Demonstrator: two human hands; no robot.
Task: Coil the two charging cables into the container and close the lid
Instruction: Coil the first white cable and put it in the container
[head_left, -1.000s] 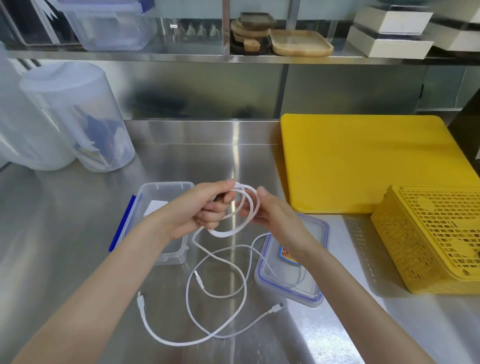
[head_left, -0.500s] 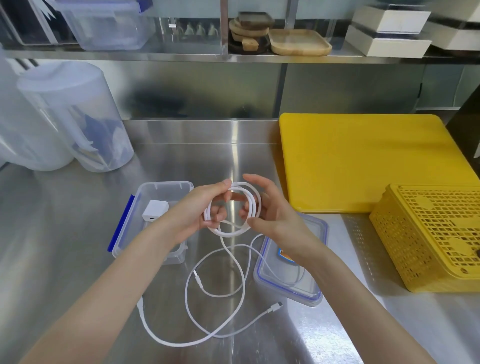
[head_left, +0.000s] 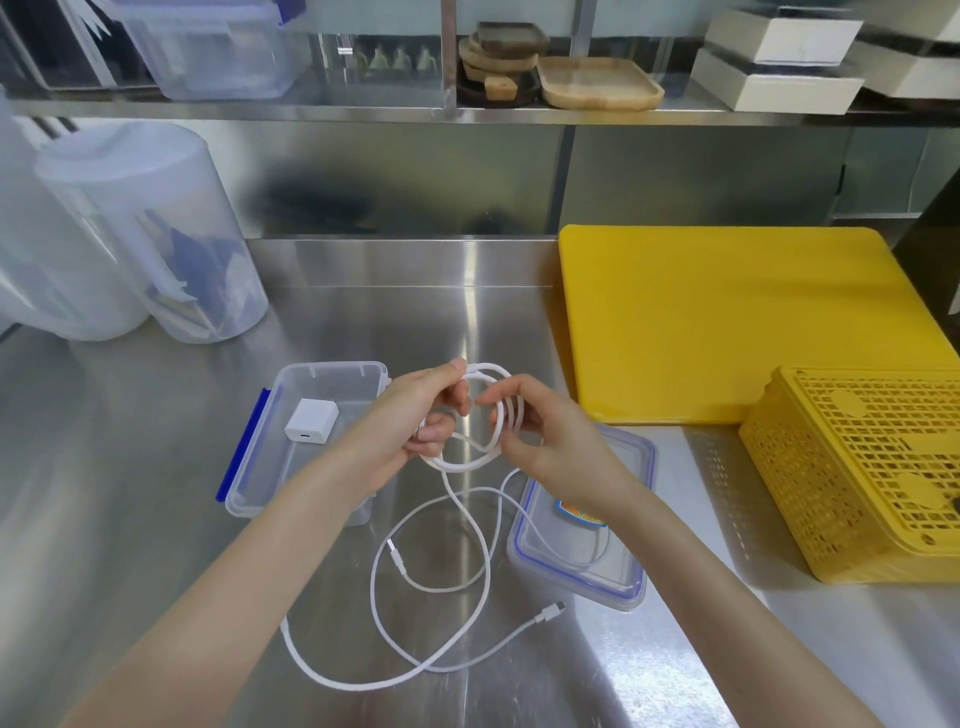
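My left hand (head_left: 415, 415) and my right hand (head_left: 540, 441) hold a small coil of thick white charging cable (head_left: 501, 410) between them, above the steel counter. The cable's loose tail (head_left: 363, 675) drops from the coil and loops across the counter below. A thinner white cable (head_left: 467, 587) lies tangled with it, one plug near the lid. The clear container (head_left: 244, 499) with blue clips sits open to the left, holding a white charger block (head_left: 310, 421). Its clear, blue-rimmed lid (head_left: 582, 577) lies flat under my right wrist.
A yellow cutting board (head_left: 727, 322) lies at the back right, and a yellow perforated basket (head_left: 857, 467) stands upside down at the right. Two translucent jugs (head_left: 156, 234) stand at the back left. A shelf above the backsplash carries wooden trays and boxes.
One more loop has been added to the coil, so the loose tail on the counter is shorter. My left forearm has shifted and the charger block in the container now shows.
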